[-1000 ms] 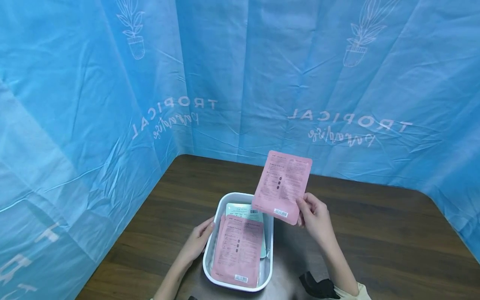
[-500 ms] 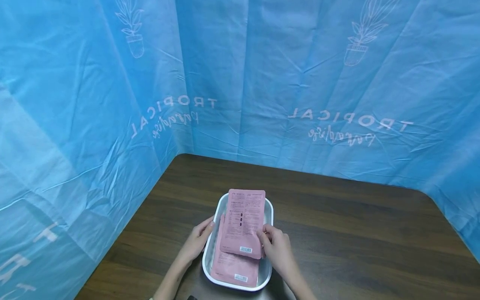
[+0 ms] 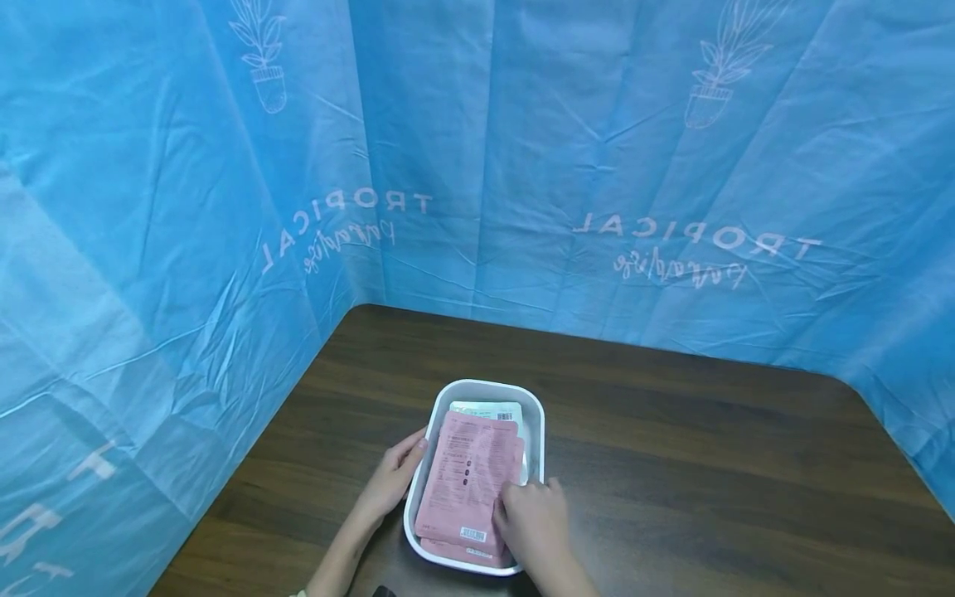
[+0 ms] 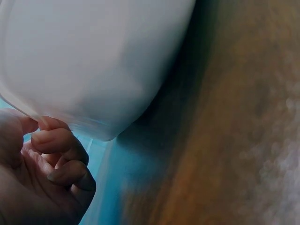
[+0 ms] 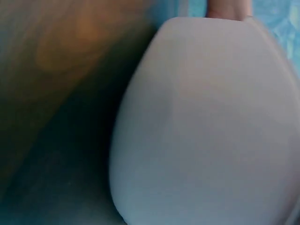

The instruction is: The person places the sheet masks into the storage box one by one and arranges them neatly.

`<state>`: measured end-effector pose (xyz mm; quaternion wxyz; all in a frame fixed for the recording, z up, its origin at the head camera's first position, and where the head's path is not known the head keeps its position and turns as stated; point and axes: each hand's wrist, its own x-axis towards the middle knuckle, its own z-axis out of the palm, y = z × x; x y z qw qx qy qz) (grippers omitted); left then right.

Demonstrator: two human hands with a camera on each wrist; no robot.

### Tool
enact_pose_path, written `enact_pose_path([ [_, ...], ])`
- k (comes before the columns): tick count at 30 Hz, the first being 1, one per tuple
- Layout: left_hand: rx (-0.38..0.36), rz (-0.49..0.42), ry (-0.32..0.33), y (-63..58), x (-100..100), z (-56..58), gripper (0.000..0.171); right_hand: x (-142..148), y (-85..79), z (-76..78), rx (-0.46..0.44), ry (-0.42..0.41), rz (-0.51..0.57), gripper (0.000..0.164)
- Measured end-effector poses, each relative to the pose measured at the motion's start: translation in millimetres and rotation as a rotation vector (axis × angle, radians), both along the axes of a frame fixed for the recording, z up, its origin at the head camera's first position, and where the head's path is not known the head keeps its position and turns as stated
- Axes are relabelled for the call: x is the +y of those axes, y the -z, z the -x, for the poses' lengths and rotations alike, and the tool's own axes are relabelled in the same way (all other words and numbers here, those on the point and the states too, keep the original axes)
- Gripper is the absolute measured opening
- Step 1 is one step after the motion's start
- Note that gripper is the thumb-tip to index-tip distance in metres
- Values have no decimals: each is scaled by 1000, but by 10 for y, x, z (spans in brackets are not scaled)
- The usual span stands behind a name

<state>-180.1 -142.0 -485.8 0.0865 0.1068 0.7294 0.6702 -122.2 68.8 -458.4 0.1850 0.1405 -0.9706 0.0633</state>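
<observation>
In the head view a white plastic tray point(image 3: 542, 448) holds a stack of flat pouches. On top lies a pink pouch point(image 3: 464, 481) with printed text and a barcode, over another pink pouch point(image 3: 455, 550). A mint-green pouch point(image 3: 485, 409) shows at the far end beneath them. My left hand point(image 3: 391, 478) pinches the tray's left rim between thumb and forefinger, its other fingers curled below in the left wrist view. Reaching over the right rim, my right hand point(image 3: 533, 518) pinches the top pouch's lower right edge; its fingertips are mostly hidden.
A dark wooden table point(image 3: 671, 464) surrounds the tray. Blue printed cloth point(image 3: 537, 149) hangs behind it and along the left side. A small black object point(image 3: 384, 591) shows at the bottom edge, left of the tray.
My right hand has brought the pink pouch from the right of the tray, over it, and down onto the stack near the tray's front. The left hand has stayed on the rim.
</observation>
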Motion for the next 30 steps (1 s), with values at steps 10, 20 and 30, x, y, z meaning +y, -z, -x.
enact_pose_path([
  [10,22,36,-32,6,14,31,51,-28,24,80,-3,42,-115,30],
  [20,166,323,-191,54,-8,68,47,285,12,260,-37,-171,267,67],
  [30,261,326,-200,117,-65,135,45,1716,16,378,-279,34,584,64],
])
